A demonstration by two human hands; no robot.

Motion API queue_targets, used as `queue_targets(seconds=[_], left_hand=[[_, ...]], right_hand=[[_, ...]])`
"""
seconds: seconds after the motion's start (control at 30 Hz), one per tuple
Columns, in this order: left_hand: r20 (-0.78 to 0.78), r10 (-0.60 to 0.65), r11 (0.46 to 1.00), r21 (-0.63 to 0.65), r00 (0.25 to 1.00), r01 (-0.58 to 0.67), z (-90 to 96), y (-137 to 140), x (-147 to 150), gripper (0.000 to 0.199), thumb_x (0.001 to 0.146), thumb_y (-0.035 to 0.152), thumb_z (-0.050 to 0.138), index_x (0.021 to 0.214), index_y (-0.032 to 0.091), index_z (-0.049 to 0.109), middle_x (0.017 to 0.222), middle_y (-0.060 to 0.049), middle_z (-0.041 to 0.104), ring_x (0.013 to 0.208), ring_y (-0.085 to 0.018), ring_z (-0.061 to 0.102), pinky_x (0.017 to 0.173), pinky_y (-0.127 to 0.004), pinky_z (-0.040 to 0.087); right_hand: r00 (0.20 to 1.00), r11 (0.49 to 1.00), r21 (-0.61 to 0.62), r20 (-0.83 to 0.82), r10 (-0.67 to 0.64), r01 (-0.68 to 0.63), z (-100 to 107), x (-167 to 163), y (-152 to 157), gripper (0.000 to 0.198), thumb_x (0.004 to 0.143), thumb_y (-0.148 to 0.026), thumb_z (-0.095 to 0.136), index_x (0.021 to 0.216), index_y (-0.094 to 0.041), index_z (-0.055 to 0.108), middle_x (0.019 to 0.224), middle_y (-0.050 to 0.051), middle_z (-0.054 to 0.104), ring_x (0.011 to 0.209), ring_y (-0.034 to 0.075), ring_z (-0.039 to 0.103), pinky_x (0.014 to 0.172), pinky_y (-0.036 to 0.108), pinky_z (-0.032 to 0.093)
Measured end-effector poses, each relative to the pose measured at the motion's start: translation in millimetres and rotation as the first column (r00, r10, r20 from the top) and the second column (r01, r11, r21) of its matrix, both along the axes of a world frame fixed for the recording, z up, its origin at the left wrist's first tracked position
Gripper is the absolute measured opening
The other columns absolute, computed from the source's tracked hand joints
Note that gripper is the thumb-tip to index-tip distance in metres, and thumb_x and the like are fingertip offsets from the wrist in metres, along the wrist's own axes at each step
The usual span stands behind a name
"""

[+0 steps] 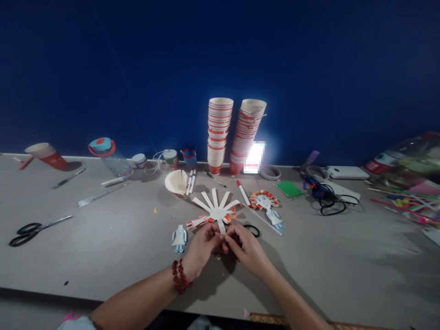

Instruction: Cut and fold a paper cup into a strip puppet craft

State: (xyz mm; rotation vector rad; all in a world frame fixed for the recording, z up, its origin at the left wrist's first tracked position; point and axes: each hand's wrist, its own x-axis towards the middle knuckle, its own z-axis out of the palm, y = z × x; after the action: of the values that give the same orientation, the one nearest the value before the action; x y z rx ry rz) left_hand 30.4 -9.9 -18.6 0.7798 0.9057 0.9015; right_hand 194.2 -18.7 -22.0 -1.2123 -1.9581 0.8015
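Both hands meet at the near strip of a cut-open paper cup (pixel 217 213), whose white strips fan out from its round base. My left hand (pixel 206 243) is closed, thumb and fingers pinching that strip. From the other side my right hand (pixel 245 247) pinches the same strip end. Behind the fan, partly covered by it, lies an orange and white paper figure (pixel 199 222). A paper cutout of a dress with blue legs (pixel 179 238) rests left of my left hand. Beyond my right hand lies a paper doll (pixel 270 208) with red and yellow curled hair.
Scissors (pixel 37 228) and a ruler (pixel 101 195) lie left. At the back stand two tall paper cup stacks (pixel 220 133), a bottle (pixel 112 158) and a bright screen (pixel 253 158). A red-capped marker (pixel 243 192), green pad (pixel 288 189) and glue gun with black cord (pixel 321 192) lie right.
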Motion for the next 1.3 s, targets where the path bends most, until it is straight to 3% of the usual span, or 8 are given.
queue_targets(seconds=[0.27, 0.4, 0.73, 0.9, 1.1, 1.3], left_hand=[[-0.013, -0.006, 1.000, 0.030, 1.000, 0.007, -1.7, -0.4, 1.8, 0.033, 0.067, 0.036, 0.079, 0.082, 0.016, 0.057, 0.064, 0.000, 0.067, 0.055, -0.012, 0.062, 0.058, -0.023, 0.046], [-0.015, -0.018, 1.000, 0.001, 1.000, 0.018, -1.1, 0.2, 1.1, 0.029, 0.070, 0.034, 0.075, 0.080, 0.017, 0.054, 0.064, 0.000, 0.066, 0.051, -0.010, 0.060, 0.051, -0.021, 0.041], [0.030, -0.036, 0.996, -0.081, 0.999, 0.039, 4.0, -1.8, -0.3, 0.029, 0.071, 0.035, 0.074, 0.083, 0.017, 0.054, 0.067, 0.002, 0.065, 0.048, -0.009, 0.057, 0.045, -0.018, 0.036], [-0.042, -0.045, 0.999, 0.003, 0.998, 0.045, -1.1, -2.1, -0.2, 0.033, 0.074, 0.043, 0.072, 0.081, 0.018, 0.051, 0.069, 0.001, 0.066, 0.049, -0.009, 0.059, 0.043, -0.018, 0.036], [-0.098, -0.052, 0.996, 0.063, 0.994, 0.059, -6.2, -2.2, 0.2, 0.032, 0.078, 0.046, 0.067, 0.079, 0.020, 0.050, 0.057, 0.002, 0.065, 0.047, -0.011, 0.059, 0.043, -0.019, 0.038], [-0.041, -0.064, 0.997, 0.029, 0.997, 0.065, -4.4, -2.6, 1.3, 0.031, 0.077, 0.045, 0.069, 0.080, 0.018, 0.053, 0.059, 0.001, 0.067, 0.047, -0.011, 0.059, 0.043, -0.019, 0.037]], right_hand=[[0.989, 0.989, -0.122, -0.110, -0.099, 0.086, -5.3, -4.8, -1.7, 0.011, 0.092, -0.021, 0.049, 0.081, -0.022, 0.051, 0.070, 0.000, 0.062, 0.065, 0.017, 0.058, 0.060, 0.026, 0.043], [0.985, 0.989, -0.150, -0.168, -0.032, 0.007, -6.7, 2.8, 0.2, 0.011, 0.094, -0.025, 0.051, 0.086, -0.021, 0.056, 0.075, 0.001, 0.065, 0.070, 0.017, 0.061, 0.063, 0.025, 0.045], [0.996, 0.993, -0.092, -0.053, 0.074, -0.079, -2.0, 10.8, 4.3, 0.016, 0.099, -0.031, 0.046, 0.089, -0.021, 0.055, 0.084, 0.002, 0.063, 0.079, 0.018, 0.059, 0.072, 0.028, 0.043], [0.999, 0.995, -0.091, -0.008, 0.032, -0.032, 3.6, 3.7, 1.8, 0.019, 0.100, -0.030, 0.040, 0.087, -0.022, 0.051, 0.081, 0.002, 0.062, 0.077, 0.018, 0.059, 0.071, 0.028, 0.043], [0.997, 0.992, -0.110, -0.026, -0.070, 0.066, -0.8, -2.7, -1.5, 0.017, 0.098, -0.028, 0.042, 0.083, -0.022, 0.048, 0.069, 0.000, 0.061, 0.064, 0.017, 0.058, 0.061, 0.026, 0.043], [0.995, 0.994, 0.028, -0.009, -0.103, 0.103, -2.5, -2.6, -4.0, 0.017, 0.097, -0.026, 0.045, 0.084, -0.022, 0.054, 0.073, 0.002, 0.064, 0.069, 0.018, 0.061, 0.063, 0.026, 0.045]])
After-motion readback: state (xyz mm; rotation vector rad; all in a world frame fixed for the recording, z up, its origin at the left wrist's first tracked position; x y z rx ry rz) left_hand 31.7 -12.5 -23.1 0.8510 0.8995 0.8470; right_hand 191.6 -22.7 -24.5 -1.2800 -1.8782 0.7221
